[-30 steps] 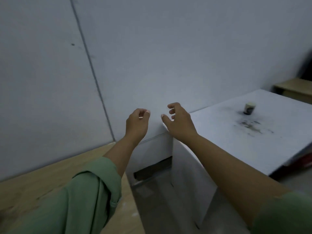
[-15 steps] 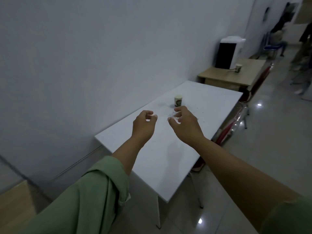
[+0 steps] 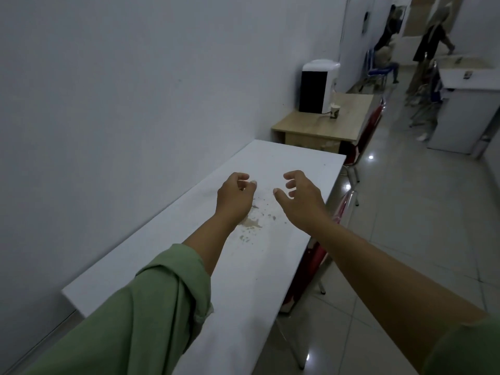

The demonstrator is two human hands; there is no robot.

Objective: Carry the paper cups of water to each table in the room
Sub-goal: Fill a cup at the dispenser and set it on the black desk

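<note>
My left hand (image 3: 234,198) and my right hand (image 3: 301,198) hover side by side over the middle of a long white table (image 3: 297,163). Both are empty, with fingers curled and apart. The tabletop has brown stains (image 3: 250,221) just under my left wrist. No cup shows on this table; my left hand covers part of its surface. One paper cup (image 3: 335,110) stands on the wooden table (image 3: 349,123) beyond the white table's far end, beside a water dispenser (image 3: 316,86).
The wall runs along the left side of both tables. Red chairs (image 3: 313,255) are tucked under the white table's right edge. Tiled floor stretches along the right. Another white table (image 3: 470,74) and people (image 3: 433,36) are at the far end.
The view has swung right and forward along the white table. The cup seen on it earlier is out of sight behind my hands. The wooden table with its cup is closer.
</note>
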